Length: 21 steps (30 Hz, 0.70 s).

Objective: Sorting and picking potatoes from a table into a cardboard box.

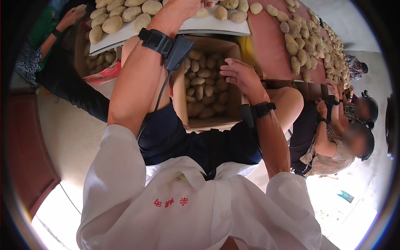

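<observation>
A cardboard box (212, 123) between my knees holds many potatoes (203, 73). Above its right side hovers my right hand (240, 75), fingers apart and nothing visible in it. My left hand (190, 4) reaches over the white tabletop (193, 26) at the upper edge of the view. Part of that hand is cut off, and whether its fingers hold anything cannot be made out. Potatoes lie around it on the tabletop, among them a group (125, 15) left of my forearm and several (229, 12) to the right. Both my wrists carry black strapped devices.
A reddish table surface (265, 40) on the right bears a large heap of potatoes (307, 43). Another potato box (82, 56) stands at left, beside a person's arm (47, 48). Co-workers (331, 140) sit along the right. A cable (161, 93) hangs from my left wrist device.
</observation>
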Available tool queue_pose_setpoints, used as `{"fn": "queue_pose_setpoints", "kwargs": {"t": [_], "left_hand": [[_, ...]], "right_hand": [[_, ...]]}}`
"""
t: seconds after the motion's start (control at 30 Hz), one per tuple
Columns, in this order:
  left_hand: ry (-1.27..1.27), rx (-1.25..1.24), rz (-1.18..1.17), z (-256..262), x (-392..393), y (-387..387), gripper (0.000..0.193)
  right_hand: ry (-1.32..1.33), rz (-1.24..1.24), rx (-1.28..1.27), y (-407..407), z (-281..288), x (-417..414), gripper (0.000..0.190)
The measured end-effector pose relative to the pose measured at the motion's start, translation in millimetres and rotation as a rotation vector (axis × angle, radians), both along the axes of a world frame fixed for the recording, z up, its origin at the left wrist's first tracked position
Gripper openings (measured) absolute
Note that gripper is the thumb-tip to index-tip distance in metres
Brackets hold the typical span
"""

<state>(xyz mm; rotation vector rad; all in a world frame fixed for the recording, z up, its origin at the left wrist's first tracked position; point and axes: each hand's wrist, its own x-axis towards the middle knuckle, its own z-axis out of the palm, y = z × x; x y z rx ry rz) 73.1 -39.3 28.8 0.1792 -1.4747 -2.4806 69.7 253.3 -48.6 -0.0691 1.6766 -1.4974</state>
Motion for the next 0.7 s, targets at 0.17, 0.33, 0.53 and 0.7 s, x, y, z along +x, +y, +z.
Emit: {"fn": "queue_pose_setpoints", "kwargs": {"t": [0.17, 0.33, 0.53, 0.7], "left_hand": [[-0.055, -0.006, 0.000, -17, 23, -21, 0.020], [-0.055, -0.035, 0.062, 10, 20, 1, 0.020], [-0.077, 0.041, 0.081, 8, 2, 4, 0.022], [0.005, -0.024, 0.018, 4, -12, 23, 0.025]], "right_hand": [[-0.047, -0.025, 0.121, -22, -76, -5, 0.042], [0.548, 0.405, 0.262, -5, -188, -31, 0.018], [0.819, 0.592, 0.381, -42, -233, -19, 0.017], [0.773, 0.653, 0.668, -98, -222, -28, 0.034]]}}
